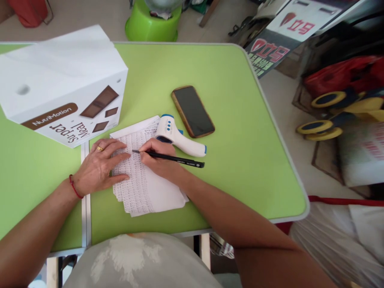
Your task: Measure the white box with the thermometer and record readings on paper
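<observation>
A stack of white paper sheets, its left part covered in rows of handwriting, lies on the green table. My left hand rests on the paper's left edge with its fingers spread, a ring on one finger. Between the fingers of my right hand is a black pen, its tip at the written rows. Just beyond that hand, a white and blue infrared thermometer lies on its side, partly over the sheets. Farther off is a smartphone in a brown case.
A large white box printed "NutriMotion" stands at the table's left. The green tabletop has a pale rounded edge on the right. A green stool is behind the table; bags and boxes lie on the floor at right.
</observation>
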Motion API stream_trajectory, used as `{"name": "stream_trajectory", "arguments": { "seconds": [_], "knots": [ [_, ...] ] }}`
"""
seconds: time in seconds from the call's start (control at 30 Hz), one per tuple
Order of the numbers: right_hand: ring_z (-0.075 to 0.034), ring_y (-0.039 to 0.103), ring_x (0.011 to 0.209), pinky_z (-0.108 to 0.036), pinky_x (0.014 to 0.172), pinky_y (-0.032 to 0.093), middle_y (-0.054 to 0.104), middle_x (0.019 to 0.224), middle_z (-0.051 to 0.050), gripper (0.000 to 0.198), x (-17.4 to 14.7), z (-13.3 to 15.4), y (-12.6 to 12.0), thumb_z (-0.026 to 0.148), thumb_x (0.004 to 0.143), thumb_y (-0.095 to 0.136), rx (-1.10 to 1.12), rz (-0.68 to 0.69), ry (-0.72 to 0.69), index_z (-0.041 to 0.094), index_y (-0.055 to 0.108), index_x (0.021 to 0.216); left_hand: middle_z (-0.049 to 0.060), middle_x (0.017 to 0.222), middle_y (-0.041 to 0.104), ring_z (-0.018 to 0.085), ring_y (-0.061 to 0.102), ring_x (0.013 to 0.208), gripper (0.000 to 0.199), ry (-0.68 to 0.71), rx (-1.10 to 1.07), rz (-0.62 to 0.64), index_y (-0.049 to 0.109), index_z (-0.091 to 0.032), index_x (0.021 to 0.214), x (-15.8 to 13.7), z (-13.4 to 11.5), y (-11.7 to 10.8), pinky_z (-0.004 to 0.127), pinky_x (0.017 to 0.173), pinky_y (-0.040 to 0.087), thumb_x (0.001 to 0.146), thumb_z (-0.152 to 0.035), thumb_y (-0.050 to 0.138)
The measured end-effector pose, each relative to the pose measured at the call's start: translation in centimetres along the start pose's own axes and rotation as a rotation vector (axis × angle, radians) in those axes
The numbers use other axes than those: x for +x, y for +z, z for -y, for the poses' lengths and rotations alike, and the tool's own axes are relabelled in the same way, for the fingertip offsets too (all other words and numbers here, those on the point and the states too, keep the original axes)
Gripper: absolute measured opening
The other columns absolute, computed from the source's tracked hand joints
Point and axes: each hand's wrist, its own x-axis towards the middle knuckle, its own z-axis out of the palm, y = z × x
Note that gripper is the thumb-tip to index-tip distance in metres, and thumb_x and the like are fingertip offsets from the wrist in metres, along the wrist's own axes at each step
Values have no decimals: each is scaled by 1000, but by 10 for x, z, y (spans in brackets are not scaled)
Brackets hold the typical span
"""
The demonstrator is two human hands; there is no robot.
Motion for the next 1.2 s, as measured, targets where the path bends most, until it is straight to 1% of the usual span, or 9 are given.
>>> {"name": "stream_trajectory", "arguments": {
  "seconds": [0.17,0.23,0.43,0.6,0.77,1.03,1.2],
  "knots": [
    [-10,47,49,-23,48,39,56,54,5,5,1,-2,2,21,68,54,-6,-52,40,21,55,64,14,128,57,33,47,125,43,0,2,6,60,-19,118,1,0,0,53,104,38,89,-51,60],
    [-10,47,49,-23,48,39,56,54,5,4,1,-2,2,21,68,54,-25,-49,55,21,56,64,13,128,57,32,47,125,43,-13,0,10,61,-20,118,1,0,0,52,105,37,89,-52,60],
    [-9,45,49,-23,48,37,56,54,5,6,1,0,0,19,67,53,-5,-8,31,21,54,62,14,128,57,33,47,125,42,-7,-1,8,61,-19,118,0,-1,0,53,104,38,89,-50,60],
    [-9,44,48,-23,47,37,56,54,5,7,1,0,0,21,67,52,4,-25,27,21,55,61,14,128,57,33,47,124,43,10,14,1,60,-18,119,0,0,0,53,104,38,90,-50,59],
    [-9,46,48,-23,47,37,55,52,5,6,1,-1,1,21,67,53,-23,-29,67,21,55,62,15,128,57,33,48,124,43,24,25,-1,59,-17,118,0,0,-1,53,103,39,90,-50,59],
    [-10,46,48,-23,47,36,54,52,5,5,1,0,1,22,66,52,-25,-58,61,21,54,62,15,128,57,33,47,124,43,18,16,-4,60,-17,118,0,-1,-1,53,104,38,89,-50,60],
    [-9,44,48,-23,48,36,54,52,5,7,1,1,0,20,67,50,-10,-44,6,21,51,60,15,127,57,33,47,124,43,21,16,4,60,-17,117,0,-1,-1,53,103,38,90,-50,59]
  ]
}}
